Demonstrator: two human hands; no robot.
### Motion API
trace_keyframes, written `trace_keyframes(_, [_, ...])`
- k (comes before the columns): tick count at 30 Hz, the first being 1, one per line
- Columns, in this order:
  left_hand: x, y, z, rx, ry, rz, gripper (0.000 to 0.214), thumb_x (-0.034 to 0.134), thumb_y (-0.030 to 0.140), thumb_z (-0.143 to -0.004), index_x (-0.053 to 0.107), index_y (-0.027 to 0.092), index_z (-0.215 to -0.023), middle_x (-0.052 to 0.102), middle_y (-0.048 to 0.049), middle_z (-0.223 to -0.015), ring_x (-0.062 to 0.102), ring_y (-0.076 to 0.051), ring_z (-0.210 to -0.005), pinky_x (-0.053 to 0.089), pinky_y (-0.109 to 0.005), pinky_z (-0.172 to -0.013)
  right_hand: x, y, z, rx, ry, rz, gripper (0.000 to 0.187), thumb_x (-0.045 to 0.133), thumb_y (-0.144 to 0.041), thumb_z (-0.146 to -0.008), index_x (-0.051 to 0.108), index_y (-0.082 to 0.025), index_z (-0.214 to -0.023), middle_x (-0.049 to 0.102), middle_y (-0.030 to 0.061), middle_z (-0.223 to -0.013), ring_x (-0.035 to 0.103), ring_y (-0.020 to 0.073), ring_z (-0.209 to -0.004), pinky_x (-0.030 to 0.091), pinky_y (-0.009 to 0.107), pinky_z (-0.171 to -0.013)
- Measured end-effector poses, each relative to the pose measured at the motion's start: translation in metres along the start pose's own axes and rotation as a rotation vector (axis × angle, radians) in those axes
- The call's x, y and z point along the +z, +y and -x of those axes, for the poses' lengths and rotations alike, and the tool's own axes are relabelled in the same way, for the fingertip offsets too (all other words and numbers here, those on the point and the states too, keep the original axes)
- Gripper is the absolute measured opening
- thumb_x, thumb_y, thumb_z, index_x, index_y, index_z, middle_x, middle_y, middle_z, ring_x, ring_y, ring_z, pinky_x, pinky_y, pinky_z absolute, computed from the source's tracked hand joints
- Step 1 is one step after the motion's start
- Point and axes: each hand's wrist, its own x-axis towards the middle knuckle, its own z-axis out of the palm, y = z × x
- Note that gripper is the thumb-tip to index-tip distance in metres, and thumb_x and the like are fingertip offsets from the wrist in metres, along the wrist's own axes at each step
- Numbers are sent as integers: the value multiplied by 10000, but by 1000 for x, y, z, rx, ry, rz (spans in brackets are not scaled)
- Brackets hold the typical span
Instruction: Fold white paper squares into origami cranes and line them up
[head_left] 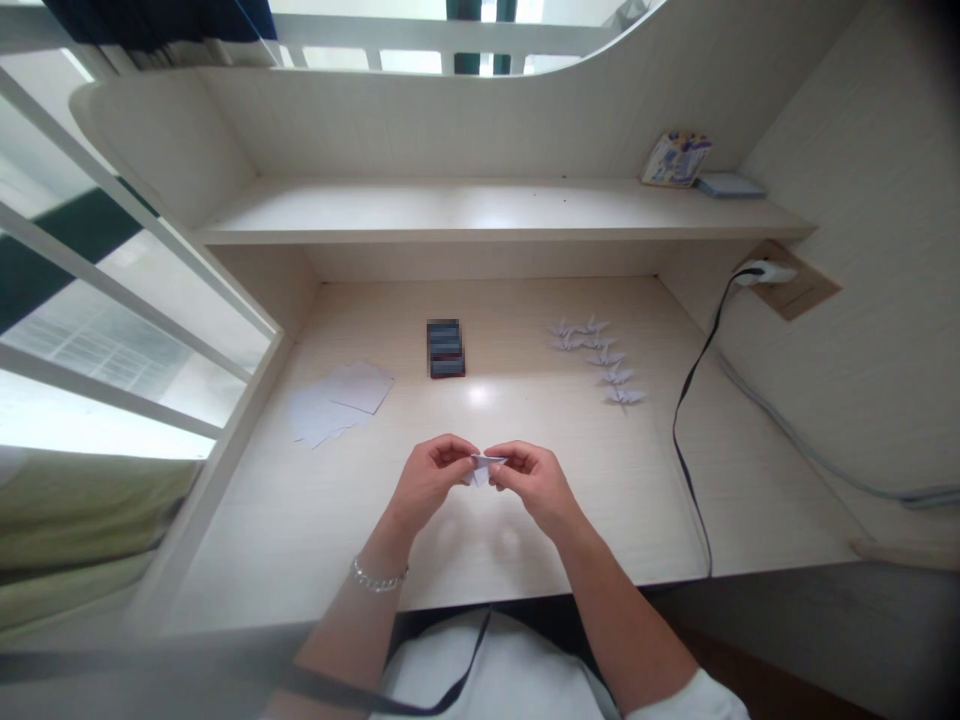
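Observation:
A small piece of folded white paper (482, 470) is held between my two hands, just above the front part of the desk. My left hand (435, 476) pinches its left side between thumb and fingers. On the right side, the thumb and fingers of my right hand (531, 480) grip it too. The fingertips cover part of the folds. Several folded paper cranes (616, 376) sit in a curved line farther back on the right. To the left lies a loose spread of white paper sheets (330, 405).
A dark phone-like device (446, 348), its face pixelated, lies at the desk's (300, 540) middle back. A black cable (679, 420) runs from a wall socket (795, 285) down over the right side. The shelf (420, 205) above holds a small printed packet (676, 160).

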Motion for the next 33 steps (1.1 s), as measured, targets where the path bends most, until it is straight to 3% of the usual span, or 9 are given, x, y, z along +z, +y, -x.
trace_keyframes(12, [12, -2, -1, 63, 56, -19, 161, 685, 241, -688, 636, 113, -773, 642, -45, -688, 579, -129, -642, 455, -240, -596, 4, -6, 0, 28, 94, -31, 138, 626, -229, -712, 696, -147, -798, 652, 30, -625, 588, 137, -578, 473, 259, -543])
trace_keyframes(16, [14, -5, -1, 123, 104, -61, 162, 694, 236, -677, 643, 123, -782, 633, -32, -681, 562, -116, -632, 440, -222, -578, 4, -8, 1, 34, 72, -5, 162, 619, -210, -710, 715, -145, -823, 662, 38, -636, 589, 137, -585, 480, 262, -553])
trace_keyframes(28, [11, -4, 0, 100, 89, -120, 148, 686, 250, -682, 657, 134, -769, 644, -32, -665, 568, -124, -619, 437, -229, -562, 4, -15, 3, 57, 45, 12, 205, 606, -185, -696, 724, -143, -859, 678, 44, -643, 610, 140, -575, 504, 265, -549])
trace_keyframes(33, [5, 0, 1, 61, 73, -97, 136, 640, 229, -717, 703, 137, -794, 689, -67, -742, 604, -151, -691, 466, -254, -641, 4, -14, 4, 99, 65, -58, 191, 627, -199, -688, 723, -138, -841, 671, 44, -607, 618, 145, -575, 508, 263, -554])
